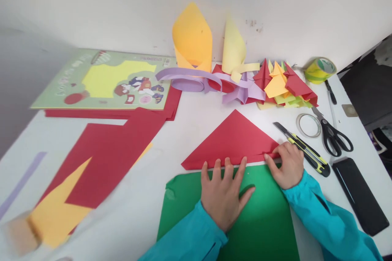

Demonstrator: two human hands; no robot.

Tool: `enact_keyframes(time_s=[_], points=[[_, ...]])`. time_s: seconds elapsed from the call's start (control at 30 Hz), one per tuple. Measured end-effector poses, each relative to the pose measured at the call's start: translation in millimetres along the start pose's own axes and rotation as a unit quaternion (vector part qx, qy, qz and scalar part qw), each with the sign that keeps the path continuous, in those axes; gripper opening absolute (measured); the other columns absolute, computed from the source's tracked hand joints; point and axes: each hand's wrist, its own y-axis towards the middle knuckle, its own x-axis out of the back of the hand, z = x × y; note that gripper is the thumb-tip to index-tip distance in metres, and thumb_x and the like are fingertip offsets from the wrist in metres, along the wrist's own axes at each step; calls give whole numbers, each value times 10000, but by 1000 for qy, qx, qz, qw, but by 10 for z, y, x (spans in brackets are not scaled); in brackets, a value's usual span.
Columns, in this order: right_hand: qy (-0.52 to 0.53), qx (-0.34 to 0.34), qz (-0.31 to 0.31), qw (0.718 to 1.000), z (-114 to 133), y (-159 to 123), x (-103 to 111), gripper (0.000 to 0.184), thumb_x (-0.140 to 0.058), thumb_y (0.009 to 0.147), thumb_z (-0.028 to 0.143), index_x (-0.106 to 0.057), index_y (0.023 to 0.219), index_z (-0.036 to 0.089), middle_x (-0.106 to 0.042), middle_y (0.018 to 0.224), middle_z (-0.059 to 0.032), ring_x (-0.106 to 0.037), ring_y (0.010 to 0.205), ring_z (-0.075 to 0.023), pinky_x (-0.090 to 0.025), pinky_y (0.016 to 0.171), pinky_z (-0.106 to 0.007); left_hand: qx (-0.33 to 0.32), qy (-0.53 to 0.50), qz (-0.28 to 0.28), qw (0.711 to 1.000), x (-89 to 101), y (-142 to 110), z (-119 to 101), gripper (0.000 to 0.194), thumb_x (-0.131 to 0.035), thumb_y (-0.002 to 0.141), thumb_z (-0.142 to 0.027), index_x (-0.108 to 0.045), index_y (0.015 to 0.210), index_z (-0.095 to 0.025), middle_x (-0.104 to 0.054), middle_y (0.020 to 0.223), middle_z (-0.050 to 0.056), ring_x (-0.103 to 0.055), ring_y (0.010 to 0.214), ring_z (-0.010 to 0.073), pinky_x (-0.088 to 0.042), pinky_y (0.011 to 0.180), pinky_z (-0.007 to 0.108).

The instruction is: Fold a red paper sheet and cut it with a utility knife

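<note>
A red paper folded into a triangle (234, 138) lies on the white table, its long edge toward me. My left hand (225, 191) rests flat with fingers spread, fingertips pressing that long edge, palm over a green sheet (263, 220). My right hand (286, 165) has its fingers curled and pressed onto the triangle's right corner. Both sleeves are teal.
A yellow-black utility knife (303, 149), tape ring (308, 125), black scissors (332, 134) and a dark phone (359, 195) lie at right. Folded paper pieces (284, 83), purple strips, rolled yellow sheets and a tape roll (320, 69) sit at the back. Red and orange sheets (101, 159) and a paper pack (107, 79) lie left.
</note>
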Motion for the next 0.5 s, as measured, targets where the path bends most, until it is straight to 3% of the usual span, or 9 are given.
enact_keyframes(time_s=[0.27,0.5], points=[[-9,-13,25,1000,-56,27,22,248,-506,860,379,-542,676,217,-537,738,-22,-462,748,-202,-246,670,-333,-3,-2,-10,1000,0,11,8,580,-442,846,-594,-506,1317,-263,-607,1099,171,-537,1000,394,-341,894,613],[-44,4,23,999,-47,21,19,258,-499,865,390,-538,678,217,-532,738,-32,-446,732,-205,-234,649,-334,-5,1,14,1000,-1,-8,19,581,-458,850,-574,-459,1350,-278,-586,1137,166,-518,1034,384,-323,918,613]])
